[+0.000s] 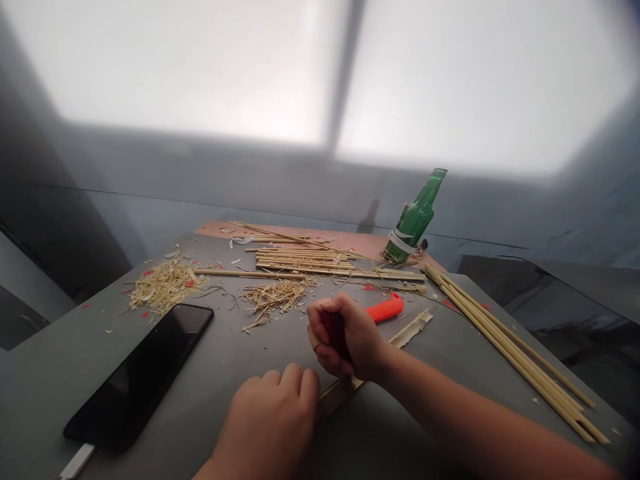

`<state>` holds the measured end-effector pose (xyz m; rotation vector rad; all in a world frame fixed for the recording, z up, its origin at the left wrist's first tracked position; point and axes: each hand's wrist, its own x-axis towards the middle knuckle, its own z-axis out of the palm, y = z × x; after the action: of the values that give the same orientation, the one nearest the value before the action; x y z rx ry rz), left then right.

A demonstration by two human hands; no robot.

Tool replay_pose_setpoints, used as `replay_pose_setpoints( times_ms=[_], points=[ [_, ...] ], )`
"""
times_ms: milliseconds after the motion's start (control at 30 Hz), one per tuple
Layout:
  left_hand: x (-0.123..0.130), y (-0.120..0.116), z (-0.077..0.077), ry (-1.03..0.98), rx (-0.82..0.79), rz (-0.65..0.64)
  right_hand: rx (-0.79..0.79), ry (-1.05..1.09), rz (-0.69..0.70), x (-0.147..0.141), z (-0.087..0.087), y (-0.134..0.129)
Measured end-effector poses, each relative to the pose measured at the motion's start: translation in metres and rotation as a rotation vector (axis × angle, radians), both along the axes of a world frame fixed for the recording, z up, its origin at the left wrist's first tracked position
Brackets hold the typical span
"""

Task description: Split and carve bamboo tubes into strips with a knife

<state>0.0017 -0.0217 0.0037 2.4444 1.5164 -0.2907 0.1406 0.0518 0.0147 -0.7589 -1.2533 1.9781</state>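
Note:
My right hand [347,337] is wrapped in a fist around the dark red handle [336,330] of a tool, held upright over a split bamboo strip [413,328]. The tool's lower end meets the strip just under my fist; its tip is too small to make out. The strip slants across the table from the near middle to the right. My left hand [273,417] is closed at the strip's near end, its fingers mostly hidden, back of the hand up. Just behind my right hand lies a bright orange-red handle [387,308], partly covered by the hand.
A black phone [143,373] with a white cable lies at left. Behind are piles of shavings [163,287] and bundled thin bamboo sticks [305,259]. A green bottle [413,223] stands tilted at the back. Long bamboo strips [510,353] lie along the right edge.

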Motion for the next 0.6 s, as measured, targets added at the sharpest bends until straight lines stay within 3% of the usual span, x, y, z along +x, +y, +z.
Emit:
replay_pose_setpoints(
  times_ms=[200,600],
  points=[
    [0.002,0.000,0.001,-0.037,0.008,-0.083,-0.088,-0.083,0.025,-0.004,-0.003,0.014],
    [0.003,0.001,-0.003,-0.046,0.009,-0.052,-0.189,-0.185,0.038,-0.011,-0.007,0.028]
  ],
)
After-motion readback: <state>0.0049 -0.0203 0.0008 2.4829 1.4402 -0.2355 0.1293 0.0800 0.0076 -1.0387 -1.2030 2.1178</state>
